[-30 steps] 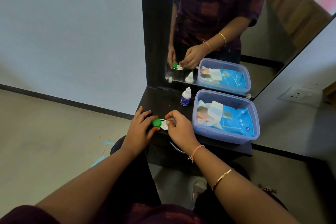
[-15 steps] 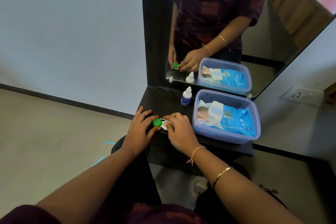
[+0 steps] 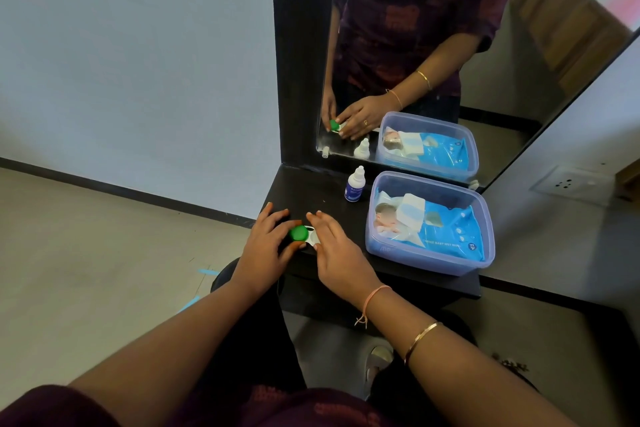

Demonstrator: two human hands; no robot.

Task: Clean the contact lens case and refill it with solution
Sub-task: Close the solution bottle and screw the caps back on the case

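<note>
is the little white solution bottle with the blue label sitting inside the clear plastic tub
No, the small white bottle stands upright on the black shelf, left of the clear plastic tub and outside it.

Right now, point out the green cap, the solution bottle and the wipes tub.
green cap [image 3: 299, 233], head view, its top face.
solution bottle [image 3: 354, 188], head view, its blue label.
wipes tub [image 3: 426, 262], head view, its front wall.

a single wide-angle view from the person's head looks forward and steeply down, close on the dark shelf [image 3: 311, 191] and mirror [image 3: 502, 97] beyond; left hand [image 3: 266, 246] and right hand [image 3: 336, 253] sit mid-frame.
</note>
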